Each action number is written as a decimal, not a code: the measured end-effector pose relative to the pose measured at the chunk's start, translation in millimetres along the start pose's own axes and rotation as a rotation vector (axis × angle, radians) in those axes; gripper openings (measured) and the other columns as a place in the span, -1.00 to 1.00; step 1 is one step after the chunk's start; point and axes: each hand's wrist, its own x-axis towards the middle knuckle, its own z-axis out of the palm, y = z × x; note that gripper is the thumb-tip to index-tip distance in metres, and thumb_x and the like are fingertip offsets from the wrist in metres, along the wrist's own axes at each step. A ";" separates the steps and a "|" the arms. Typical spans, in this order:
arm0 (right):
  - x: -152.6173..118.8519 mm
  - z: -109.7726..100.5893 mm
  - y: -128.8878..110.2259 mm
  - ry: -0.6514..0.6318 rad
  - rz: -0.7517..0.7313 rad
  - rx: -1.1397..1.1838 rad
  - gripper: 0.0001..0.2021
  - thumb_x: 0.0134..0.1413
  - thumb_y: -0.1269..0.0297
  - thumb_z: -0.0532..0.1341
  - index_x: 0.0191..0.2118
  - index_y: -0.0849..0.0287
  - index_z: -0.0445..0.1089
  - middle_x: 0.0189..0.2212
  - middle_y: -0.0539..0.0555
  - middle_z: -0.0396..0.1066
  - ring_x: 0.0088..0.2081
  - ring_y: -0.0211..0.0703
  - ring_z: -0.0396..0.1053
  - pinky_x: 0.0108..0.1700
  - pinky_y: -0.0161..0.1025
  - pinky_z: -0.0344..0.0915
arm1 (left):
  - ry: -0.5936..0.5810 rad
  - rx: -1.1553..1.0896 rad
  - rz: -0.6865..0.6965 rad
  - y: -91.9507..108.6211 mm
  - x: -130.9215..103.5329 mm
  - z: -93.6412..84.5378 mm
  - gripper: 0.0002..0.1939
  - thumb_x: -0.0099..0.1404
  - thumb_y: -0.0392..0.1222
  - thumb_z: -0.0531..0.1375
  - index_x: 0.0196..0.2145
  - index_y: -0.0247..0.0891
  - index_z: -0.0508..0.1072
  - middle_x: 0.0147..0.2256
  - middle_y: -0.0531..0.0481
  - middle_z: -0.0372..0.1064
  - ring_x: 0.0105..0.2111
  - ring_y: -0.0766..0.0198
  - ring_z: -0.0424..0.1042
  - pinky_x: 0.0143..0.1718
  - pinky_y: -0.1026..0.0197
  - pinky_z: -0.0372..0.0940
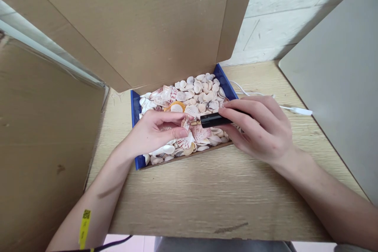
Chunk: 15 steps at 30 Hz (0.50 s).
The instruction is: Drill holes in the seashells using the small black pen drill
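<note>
My left hand (167,128) is closed in a pinch on a small pinkish shell (185,123) above the box. In my right hand (260,128) is a slim black mini drill (211,120) with a brass-coloured chuck, held sideways and pointing left. Its tip meets or nearly meets the shell; I cannot tell which. Below both hands a shallow cardboard box with blue ends (226,80) is full of shells. A reddish scallop shell (201,134) dotted with small holes lies under the drill. Near the middle sits an orange-rimmed shell (176,107).
A tall cardboard panel (141,19) stands behind the box, with another cardboard sheet (47,134) at left. A pale board (339,75) stands at right. White cable (254,93) runs over the wooden table (206,197) behind my right hand.
</note>
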 end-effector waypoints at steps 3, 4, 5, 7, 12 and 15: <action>-0.1 0.8 0.3 -0.006 -0.001 0.018 -0.64 0.05 0.32 0.29 -0.01 0.17 0.29 -0.22 0.17 0.48 -0.19 -0.07 0.40 -0.21 -0.15 0.38 | -0.002 -0.007 -0.024 3.8 0.5 -0.1 -0.77 0.13 -0.18 0.32 -0.20 -0.15 0.60 -0.32 0.04 0.57 -0.38 0.30 0.49 -0.30 0.31 0.43; -0.1 0.9 0.3 -0.024 0.000 0.023 -0.64 0.05 0.31 0.29 -0.02 0.19 0.29 -0.23 0.17 0.48 -0.21 -0.08 0.40 -0.23 -0.15 0.37 | -0.002 -0.005 -0.027 4.8 0.7 -0.1 -0.75 0.12 -0.19 0.32 -0.20 -0.16 0.60 -0.32 0.03 0.58 -0.38 0.30 0.50 -0.31 0.31 0.43; 0.0 1.1 0.1 -0.042 0.002 0.029 -0.65 0.06 0.30 0.29 -0.03 0.21 0.30 -0.24 0.17 0.48 -0.24 -0.08 0.40 -0.25 -0.15 0.36 | 0.003 -0.002 -0.027 5.5 0.9 -0.1 -0.74 0.12 -0.19 0.33 -0.19 -0.17 0.60 -0.31 0.03 0.58 -0.39 0.30 0.50 -0.31 0.31 0.43; 0.2 1.3 -1.2 -0.079 0.010 0.042 -0.66 0.07 0.26 0.29 -0.04 0.26 0.30 -0.27 0.17 0.48 -0.30 -0.11 0.40 -0.28 -0.18 0.35 | 0.019 0.015 -0.012 6.4 1.4 0.1 -0.72 0.11 -0.20 0.33 -0.17 -0.18 0.60 -0.32 0.02 0.59 -0.40 0.31 0.50 -0.32 0.33 0.42; 0.3 1.7 -8.2 -0.175 0.024 0.051 -0.69 0.17 0.15 0.20 -0.10 0.30 0.32 -0.39 0.12 0.47 -0.40 -0.19 0.40 -0.40 -0.27 0.29 | 0.014 0.060 0.064 7.4 3.1 1.4 -0.71 0.10 -0.23 0.36 -0.16 -0.13 0.60 -0.29 0.02 0.60 -0.40 0.31 0.53 -0.32 0.33 0.42; 0.2 1.3 -11.1 -0.230 0.057 0.055 -0.73 0.20 0.14 0.17 -0.17 0.29 0.35 -0.42 0.09 0.46 -0.46 -0.24 0.38 -0.47 -0.29 0.22 | 0.022 0.069 0.110 7.2 3.6 1.2 -0.69 0.11 -0.24 0.35 -0.15 -0.07 0.58 -0.28 0.02 0.60 -0.37 0.28 0.54 -0.31 0.30 0.42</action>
